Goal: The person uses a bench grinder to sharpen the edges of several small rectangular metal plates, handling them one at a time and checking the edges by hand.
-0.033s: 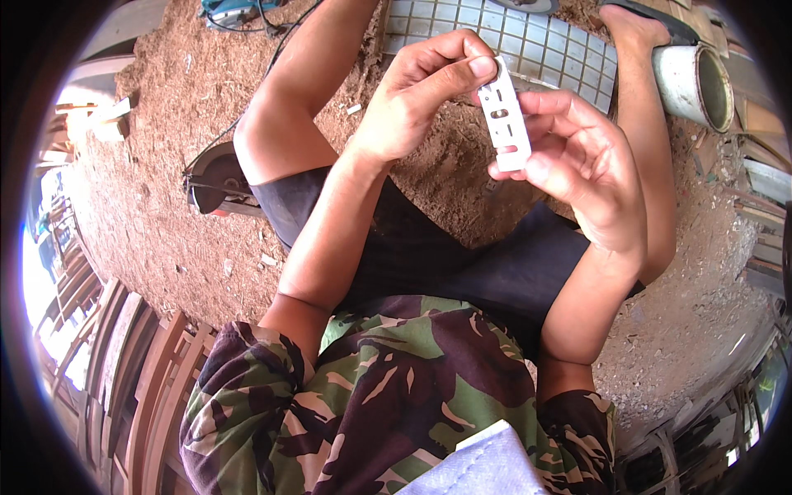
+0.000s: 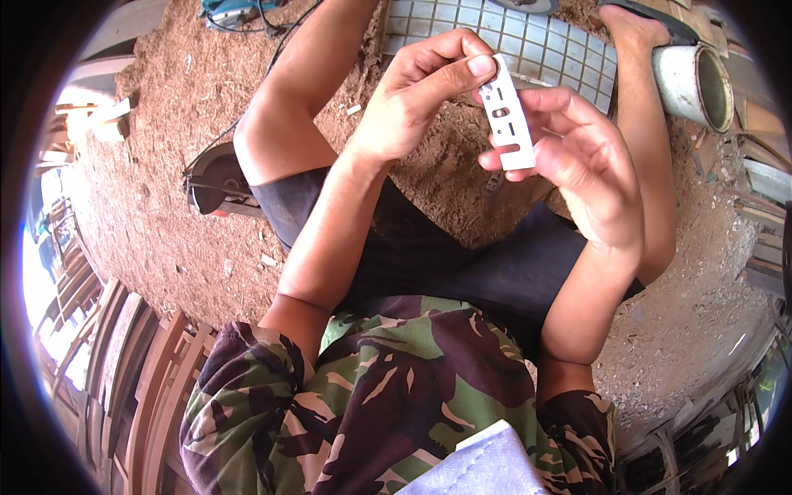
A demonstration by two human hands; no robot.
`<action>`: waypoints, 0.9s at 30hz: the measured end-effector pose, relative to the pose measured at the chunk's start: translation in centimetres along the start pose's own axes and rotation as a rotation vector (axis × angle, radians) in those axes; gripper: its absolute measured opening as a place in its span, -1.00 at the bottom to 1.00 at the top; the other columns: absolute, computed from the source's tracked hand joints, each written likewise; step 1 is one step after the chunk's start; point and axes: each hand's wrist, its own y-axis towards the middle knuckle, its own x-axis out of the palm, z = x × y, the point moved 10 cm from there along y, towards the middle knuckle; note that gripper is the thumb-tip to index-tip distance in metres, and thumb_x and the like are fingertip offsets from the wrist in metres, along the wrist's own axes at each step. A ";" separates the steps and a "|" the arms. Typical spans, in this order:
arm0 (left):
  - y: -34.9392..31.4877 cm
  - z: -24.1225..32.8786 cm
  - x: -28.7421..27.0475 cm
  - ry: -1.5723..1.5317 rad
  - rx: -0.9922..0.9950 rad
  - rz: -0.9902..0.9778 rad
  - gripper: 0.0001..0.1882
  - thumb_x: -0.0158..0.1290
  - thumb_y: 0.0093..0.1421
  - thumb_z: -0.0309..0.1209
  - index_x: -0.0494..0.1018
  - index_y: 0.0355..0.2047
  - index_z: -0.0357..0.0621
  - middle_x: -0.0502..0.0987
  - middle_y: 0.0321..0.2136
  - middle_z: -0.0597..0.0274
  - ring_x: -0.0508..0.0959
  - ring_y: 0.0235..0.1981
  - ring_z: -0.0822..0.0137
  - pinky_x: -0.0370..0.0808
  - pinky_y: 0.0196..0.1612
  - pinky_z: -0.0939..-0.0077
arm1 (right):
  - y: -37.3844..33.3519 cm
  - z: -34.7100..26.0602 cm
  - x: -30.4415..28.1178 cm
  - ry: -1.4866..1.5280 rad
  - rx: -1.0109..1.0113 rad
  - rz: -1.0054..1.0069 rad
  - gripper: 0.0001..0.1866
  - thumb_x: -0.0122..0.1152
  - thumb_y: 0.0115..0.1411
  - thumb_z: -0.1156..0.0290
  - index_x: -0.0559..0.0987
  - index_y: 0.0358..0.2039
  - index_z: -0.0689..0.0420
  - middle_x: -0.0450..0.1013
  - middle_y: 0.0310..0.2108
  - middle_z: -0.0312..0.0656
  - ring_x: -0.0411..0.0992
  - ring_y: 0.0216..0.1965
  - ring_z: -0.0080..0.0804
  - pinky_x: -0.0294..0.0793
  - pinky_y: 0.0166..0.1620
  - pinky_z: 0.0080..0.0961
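A small, flat, pale metal plate with slots and holes, which looks like a planer blade [image 2: 514, 132], is held up above my lap. My left hand [image 2: 410, 103] pinches its upper end between thumb and bent forefinger. On the lower right side of the blade, my right hand [image 2: 596, 169] holds it lightly, thumb near the edge and fingers partly behind it. Those fingertips show past the blade's lower left edge. A rounded metal piece, perhaps a screw head, shows in the middle slot.
A grid-patterned tiled slab [image 2: 569, 62] lies beyond my hands. To the left on shavings-covered ground are a circular-blade tool [image 2: 216, 177] and a blue corded power tool [image 2: 233, 11]. A whitish bucket [image 2: 689, 87] lies tipped at the right. Wooden strips [image 2: 148, 396] are stacked lower left.
The blade's lower end has swung slightly right, and my right thumb and fingers have shifted a little along it. My left hand keeps its pinch.
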 end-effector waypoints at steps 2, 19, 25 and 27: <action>0.2 -0.2 0.3 -0.022 0.002 -0.027 -0.79 0.03 0.47 -0.32 0.50 -0.17 -0.23 0.56 -0.21 0.20 0.50 -0.19 0.44 0.42 0.01 0.45 | 0.9 0.8 0.1 0.209 0.020 -0.043 -0.63 0.28 0.37 0.42 0.43 0.09 0.31 0.58 -0.07 0.09 0.64 -0.12 -0.18 0.64 0.00 -0.37; 1.1 -3.6 -4.3 0.320 -0.097 0.255 -0.53 0.08 0.48 -0.33 0.34 0.34 -0.08 0.49 -0.02 0.38 0.41 0.03 0.54 0.34 0.19 0.53 | 10.7 0.0 -26.8 -0.851 -0.371 0.692 -0.73 0.43 0.27 0.27 0.73 -0.12 0.18 0.70 -0.37 -0.25 0.64 -0.31 -0.59 0.51 -0.14 -0.64; 0.9 -4.4 -5.1 0.349 -0.142 0.285 -0.54 0.08 0.47 -0.35 0.35 0.33 -0.10 0.48 -0.02 0.35 0.40 0.04 0.52 0.34 0.20 0.51 | 12.6 0.3 -25.7 -0.964 -0.309 0.661 -0.73 0.32 0.36 0.32 0.68 -0.07 0.27 0.68 -0.29 -0.24 0.64 -0.24 -0.56 0.55 -0.08 -0.63; 1.1 -4.3 -5.0 0.360 -0.134 0.272 -0.54 0.08 0.47 -0.35 0.36 0.33 -0.11 0.48 -0.01 0.34 0.40 0.05 0.52 0.35 0.20 0.51 | 12.7 0.1 -25.7 -0.972 -0.296 0.658 -0.74 0.30 0.39 0.36 0.66 -0.07 0.31 0.67 -0.27 -0.25 0.64 -0.23 -0.57 0.56 -0.06 -0.64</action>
